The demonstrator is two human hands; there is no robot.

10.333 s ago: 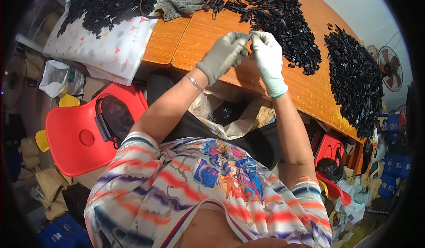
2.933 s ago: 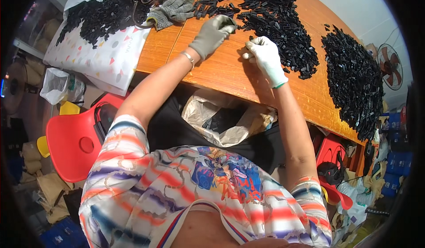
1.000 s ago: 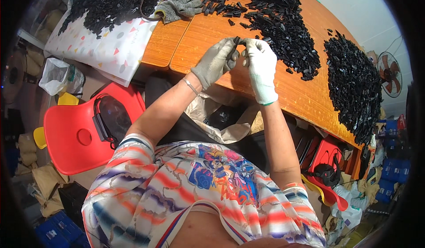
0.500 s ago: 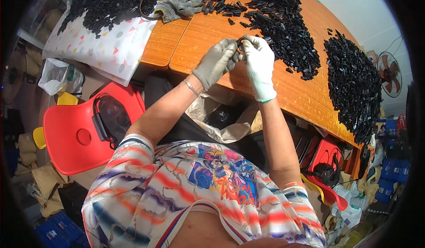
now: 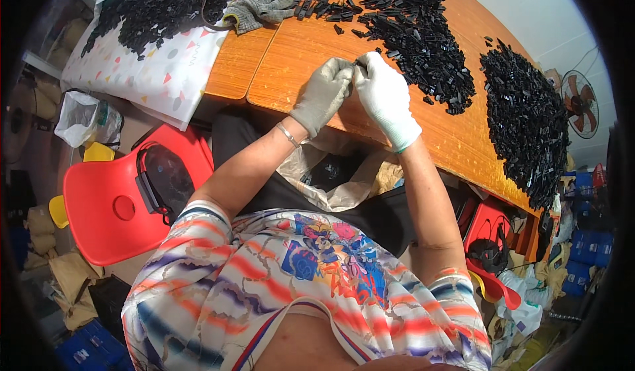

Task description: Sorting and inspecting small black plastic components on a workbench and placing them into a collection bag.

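Right hand point(image 5: 385, 96) drawn inward, black pieces point(image 5: 423, 46) (heaped) beyond, grey gloves point(image 5: 261, 5) alongside

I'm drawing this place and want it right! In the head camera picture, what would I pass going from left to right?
Red chair with a round hole → grey knitted glove on the table → grey-gloved left hand → white-gloved right hand → rightmost heap of black plastic pieces → fan.
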